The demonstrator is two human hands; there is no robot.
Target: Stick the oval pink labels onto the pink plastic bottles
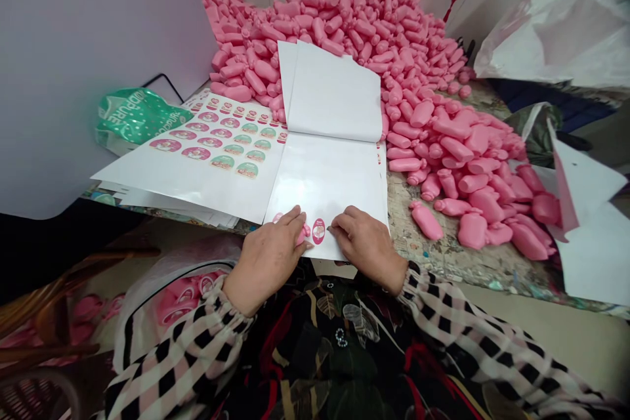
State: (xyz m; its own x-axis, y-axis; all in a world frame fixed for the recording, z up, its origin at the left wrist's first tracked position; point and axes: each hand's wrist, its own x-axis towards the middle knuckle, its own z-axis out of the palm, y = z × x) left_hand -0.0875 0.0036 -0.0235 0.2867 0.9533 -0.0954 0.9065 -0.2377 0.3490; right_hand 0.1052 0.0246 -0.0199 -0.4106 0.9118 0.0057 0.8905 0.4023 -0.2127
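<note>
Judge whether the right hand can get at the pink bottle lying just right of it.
Probably yes: only the edge of the white sheet and bare tabletop seem to separate the right hand from that pink bottle; nothing covers it.

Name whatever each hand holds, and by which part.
The left hand holds a pink bottle by its body, neck end showing; whether the right hand pinches anything cannot be told.
</note>
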